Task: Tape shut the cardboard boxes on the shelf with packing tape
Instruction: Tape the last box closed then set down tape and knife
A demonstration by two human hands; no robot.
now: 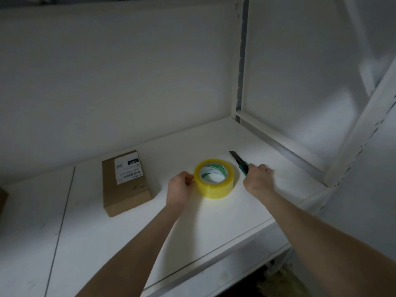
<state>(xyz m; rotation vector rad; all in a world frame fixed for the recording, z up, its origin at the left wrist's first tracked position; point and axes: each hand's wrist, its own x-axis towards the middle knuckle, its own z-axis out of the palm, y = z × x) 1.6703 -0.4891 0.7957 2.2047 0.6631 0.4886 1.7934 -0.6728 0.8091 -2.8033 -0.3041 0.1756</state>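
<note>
A yellow roll of packing tape (216,181) lies flat on the white shelf (107,243). My left hand (179,188) pinches the roll's left side with curled fingers. Just right of the roll, my right hand (258,179) grips the handle of a green utility knife (239,162), whose dark blade end points away toward the back wall. A closed brown cardboard box (126,189) with a white shipping label lies flat on the shelf, well left of the tape.
A white back wall and a side panel with a metal upright (241,71) close in the shelf at the right. The corner of another brown box (3,198) shows at the far left edge. Below the shelf's front edge lies a darker lower level.
</note>
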